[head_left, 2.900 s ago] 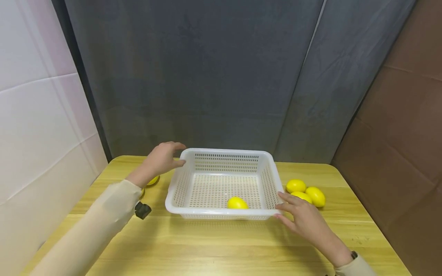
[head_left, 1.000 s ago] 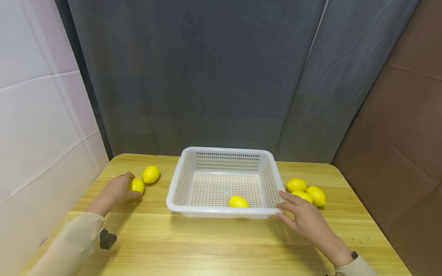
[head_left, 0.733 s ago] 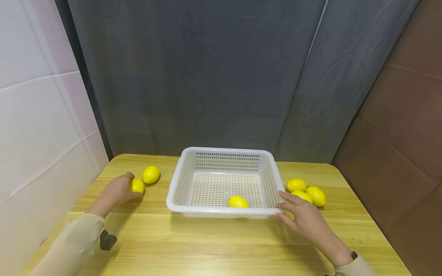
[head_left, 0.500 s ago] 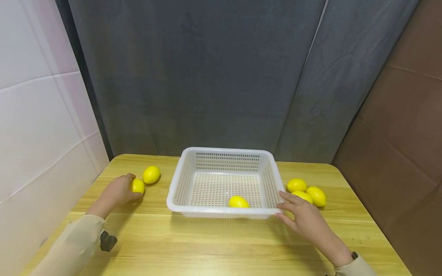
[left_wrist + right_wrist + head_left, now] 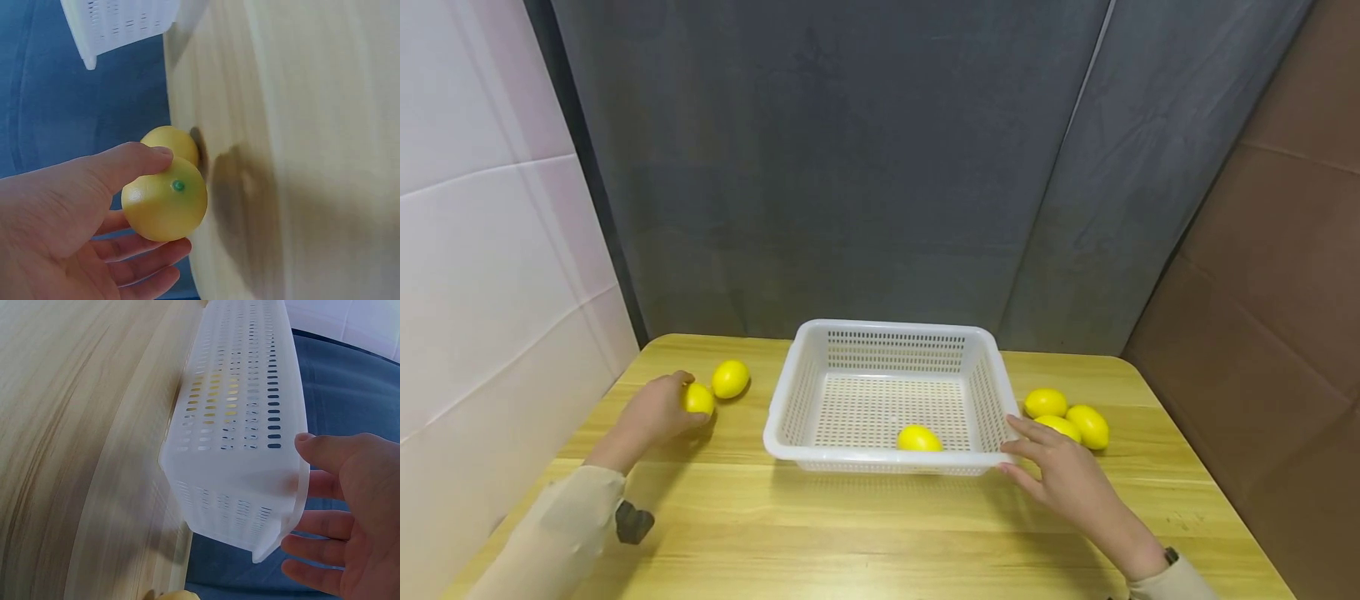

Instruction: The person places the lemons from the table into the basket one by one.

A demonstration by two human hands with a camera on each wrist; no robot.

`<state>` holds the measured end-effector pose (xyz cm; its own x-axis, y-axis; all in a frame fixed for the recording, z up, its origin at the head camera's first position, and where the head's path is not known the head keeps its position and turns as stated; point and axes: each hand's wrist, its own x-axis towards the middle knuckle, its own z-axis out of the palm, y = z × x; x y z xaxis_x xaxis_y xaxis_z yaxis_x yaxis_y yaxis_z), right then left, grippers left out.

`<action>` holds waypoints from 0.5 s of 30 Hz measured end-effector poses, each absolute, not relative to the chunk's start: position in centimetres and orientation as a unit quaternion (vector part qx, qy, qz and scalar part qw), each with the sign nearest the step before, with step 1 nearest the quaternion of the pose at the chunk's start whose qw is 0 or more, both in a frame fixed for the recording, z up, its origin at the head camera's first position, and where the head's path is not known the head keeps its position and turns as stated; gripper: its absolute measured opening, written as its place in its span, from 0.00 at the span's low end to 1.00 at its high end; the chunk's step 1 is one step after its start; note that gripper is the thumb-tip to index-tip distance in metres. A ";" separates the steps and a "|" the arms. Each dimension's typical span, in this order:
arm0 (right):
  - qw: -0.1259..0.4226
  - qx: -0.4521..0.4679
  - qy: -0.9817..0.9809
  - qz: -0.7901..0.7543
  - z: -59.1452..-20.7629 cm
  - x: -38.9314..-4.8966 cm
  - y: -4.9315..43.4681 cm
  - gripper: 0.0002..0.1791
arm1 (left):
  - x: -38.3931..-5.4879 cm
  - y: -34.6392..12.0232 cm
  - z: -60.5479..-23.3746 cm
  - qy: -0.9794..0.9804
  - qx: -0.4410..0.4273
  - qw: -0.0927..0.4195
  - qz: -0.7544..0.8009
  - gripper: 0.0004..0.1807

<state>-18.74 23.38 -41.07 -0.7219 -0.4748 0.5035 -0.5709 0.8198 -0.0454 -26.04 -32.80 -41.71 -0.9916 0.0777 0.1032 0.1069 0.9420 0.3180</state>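
Nearest lies the front stretch of the wooden table (image 5: pixel 880 533). The right hand (image 5: pixel 1063 475) is at the near right corner of the white basket (image 5: pixel 880 457), its fingers apart and loose, thumb and fingertips touching the rim. The basket sits level on the tabletop and contains one yellow lemon (image 5: pixel 919 438), close to the front wall; the rim hides its lower edge, and yellow shows through the slots in the right wrist view.

Left of the basket and well apart from it, the left hand (image 5: pixel 651 412) holds a second lemon (image 5: pixel 164 203) between thumb and fingers; whether this fruit touches the table I cannot tell. Just beyond it, nearer the basket, lies a third lemon (image 5: pixel 731 379).

Right of the basket, three clustered lemons (image 5: pixel 1089 427) lie beyond the right hand, which partly covers the closest. Behind the table's far edge hangs a dark grey curtain (image 5: pixel 820 183).
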 end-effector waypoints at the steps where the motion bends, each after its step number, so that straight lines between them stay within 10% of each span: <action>1: 0.242 0.283 -0.923 0.100 -41.1 -18.7 23.4 0.15 | -26.1 -32.8 -41.5 -0.984 -0.047 0.045 -0.165 0.41; 15: 0.230 0.284 -0.925 0.103 -40.9 -18.7 23.4 0.15 | -26.4 -31.8 -38.3 -0.984 -0.060 0.070 -0.155 0.41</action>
<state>-18.71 23.40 -40.94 -0.7329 -0.4780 0.4842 -0.5728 0.8175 -0.0598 -26.38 -31.76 -38.33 -0.9831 0.0968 0.1557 0.1399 0.9448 0.2962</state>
